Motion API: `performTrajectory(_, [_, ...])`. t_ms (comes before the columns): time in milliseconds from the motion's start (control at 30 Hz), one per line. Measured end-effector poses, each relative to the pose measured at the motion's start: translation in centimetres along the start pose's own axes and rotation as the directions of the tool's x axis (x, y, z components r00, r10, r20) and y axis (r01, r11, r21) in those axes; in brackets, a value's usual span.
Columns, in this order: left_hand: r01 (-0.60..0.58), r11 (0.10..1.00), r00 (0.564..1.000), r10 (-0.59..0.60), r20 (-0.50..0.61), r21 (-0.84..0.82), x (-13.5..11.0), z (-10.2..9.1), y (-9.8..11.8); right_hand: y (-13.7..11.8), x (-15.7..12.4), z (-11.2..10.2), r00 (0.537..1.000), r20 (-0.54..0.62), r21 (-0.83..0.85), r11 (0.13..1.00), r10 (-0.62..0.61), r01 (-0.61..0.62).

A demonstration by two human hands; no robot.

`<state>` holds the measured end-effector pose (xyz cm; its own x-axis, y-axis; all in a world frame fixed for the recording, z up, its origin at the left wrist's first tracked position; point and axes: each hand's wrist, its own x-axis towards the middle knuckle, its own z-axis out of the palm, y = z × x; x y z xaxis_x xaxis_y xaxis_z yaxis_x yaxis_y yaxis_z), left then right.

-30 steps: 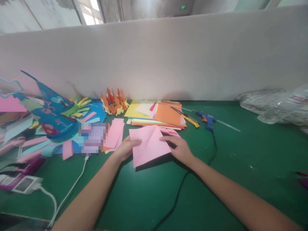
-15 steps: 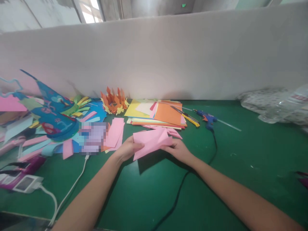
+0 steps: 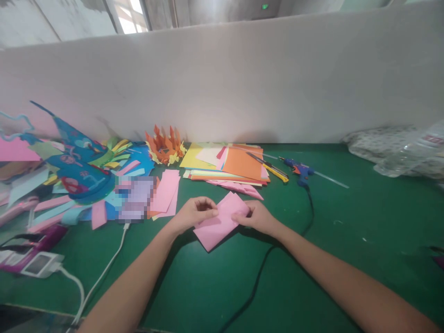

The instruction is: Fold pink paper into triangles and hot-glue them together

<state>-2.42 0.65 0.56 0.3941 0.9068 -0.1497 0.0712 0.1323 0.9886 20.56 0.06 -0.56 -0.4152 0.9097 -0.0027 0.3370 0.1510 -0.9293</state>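
Note:
A folded sheet of pink paper [image 3: 215, 230] is held between both hands a little above the green table, its lower corner pointing down toward me. My left hand [image 3: 194, 215] is closed at the sheet's left upper edge, thumb and fingertips pinched together there. On the other side my right hand [image 3: 256, 216] grips the right edge, thumb on top and fingers behind the paper. Just behind lie several folded pink paper pieces [image 3: 243, 188], partly under a stack of coloured paper [image 3: 244, 163]. Pink paper strips [image 3: 167, 193] rest beyond my left hand.
A yellow utility knife [image 3: 274, 172] lies across the stack's right side. Beside it is a blue glue gun [image 3: 301, 170], its black cord [image 3: 258, 273] running under my right arm. An orange paper crown [image 3: 165, 145], blue cone hats [image 3: 83, 171] and a charging cable [image 3: 114, 259] are leftward.
The pink paper has turned so that a corner points toward me. My left hand has shifted from the sheet's left side to its upper edge; my right thumb now lies on top.

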Motion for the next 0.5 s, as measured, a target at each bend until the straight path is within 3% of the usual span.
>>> performTrajectory(100, [-0.021, 0.999, 0.997, 0.02, -0.074, -0.025, 0.1, 0.8, 0.0, 0.0, 0.2, 0.0, 0.998, -0.068, 0.06, 0.998, -0.019, 0.023])
performTrajectory(233, [-0.059, 0.985, 0.971, 0.02, -0.237, -0.162, 0.1, 2.1, 0.4, 0.2, 0.9, -0.2, 0.982, -0.187, 0.317, 0.944, -0.038, 0.097])
performTrajectory(333, [-0.096, 0.964, 0.942, 0.009, -0.334, -0.247, 0.1, 3.1, 0.3, 0.3, 1.1, -0.1, 0.992, -0.125, 0.418, 0.905, -0.026, 0.077])
performTrajectory(500, [-0.138, 0.945, 0.938, 0.028, -0.345, -0.297, 0.1, 4.2, -0.6, 0.0, 0.7, 0.2, 0.997, 0.042, 0.329, 0.941, 0.065, -0.075])
